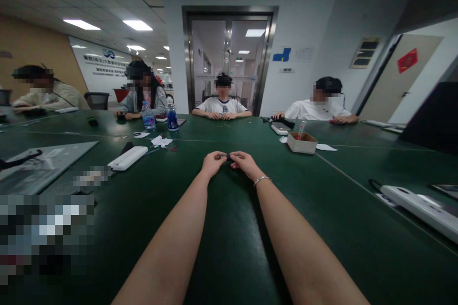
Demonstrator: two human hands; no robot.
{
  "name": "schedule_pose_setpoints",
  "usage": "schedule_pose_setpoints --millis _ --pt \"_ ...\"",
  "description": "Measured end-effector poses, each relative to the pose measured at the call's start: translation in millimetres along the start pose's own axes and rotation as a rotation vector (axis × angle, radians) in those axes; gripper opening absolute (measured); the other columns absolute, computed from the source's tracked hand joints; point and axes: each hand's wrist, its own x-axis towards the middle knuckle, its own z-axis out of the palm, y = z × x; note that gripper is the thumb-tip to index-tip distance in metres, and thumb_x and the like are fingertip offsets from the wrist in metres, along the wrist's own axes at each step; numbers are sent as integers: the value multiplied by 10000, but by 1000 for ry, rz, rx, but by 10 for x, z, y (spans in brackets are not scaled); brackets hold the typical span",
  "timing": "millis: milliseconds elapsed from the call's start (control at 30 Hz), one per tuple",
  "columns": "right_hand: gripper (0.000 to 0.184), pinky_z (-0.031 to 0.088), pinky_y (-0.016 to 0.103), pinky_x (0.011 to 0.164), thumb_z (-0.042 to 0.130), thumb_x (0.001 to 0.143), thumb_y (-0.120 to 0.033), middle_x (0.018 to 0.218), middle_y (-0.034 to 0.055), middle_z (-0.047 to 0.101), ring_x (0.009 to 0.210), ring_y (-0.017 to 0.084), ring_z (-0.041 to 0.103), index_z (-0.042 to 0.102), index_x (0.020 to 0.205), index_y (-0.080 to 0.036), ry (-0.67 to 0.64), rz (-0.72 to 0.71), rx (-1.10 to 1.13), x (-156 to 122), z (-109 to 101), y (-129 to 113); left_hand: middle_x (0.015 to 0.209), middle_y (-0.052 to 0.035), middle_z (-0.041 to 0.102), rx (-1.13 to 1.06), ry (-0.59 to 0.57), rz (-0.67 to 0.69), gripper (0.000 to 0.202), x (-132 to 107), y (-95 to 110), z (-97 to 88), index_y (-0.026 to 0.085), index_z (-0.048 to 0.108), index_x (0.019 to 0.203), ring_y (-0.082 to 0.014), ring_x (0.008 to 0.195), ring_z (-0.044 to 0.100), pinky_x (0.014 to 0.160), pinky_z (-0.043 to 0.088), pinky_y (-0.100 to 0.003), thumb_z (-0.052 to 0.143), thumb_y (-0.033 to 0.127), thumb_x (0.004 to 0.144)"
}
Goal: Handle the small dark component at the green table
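Both my forearms stretch forward over the dark green table. My left hand and my right hand meet at the fingertips, each pinched on a small dark object held between them just above the tabletop. The object is too small to identify. A thin silver bracelet sits on my right wrist.
Several other people sit around the far side. A white power strip lies left, another at right. A small cardboard box, two water bottles, scraps of paper and a grey sheet are on the table.
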Motion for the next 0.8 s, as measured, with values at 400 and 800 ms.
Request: schedule_pose_setpoints --millis 400,800 --pt "188 576 216 646 625 769 12 762 55 654 667 139 660 659 910 -108 -70 72 320 -69 -123 -15 848 -83 694 -127 21 -79 204 20 -39 43 135 638 963 -169 781 664 746 522 -292 646 190 767" --pt "213 579 201 640 574 796 45 769 46 646 656 126 661 653 919 -110 -115 65 304 -92 -146 -20 807 -85 694 -105 -3 -130 143 -33 95 33 115 650 881 -156 748 657 683 508 -254 617 226 797"
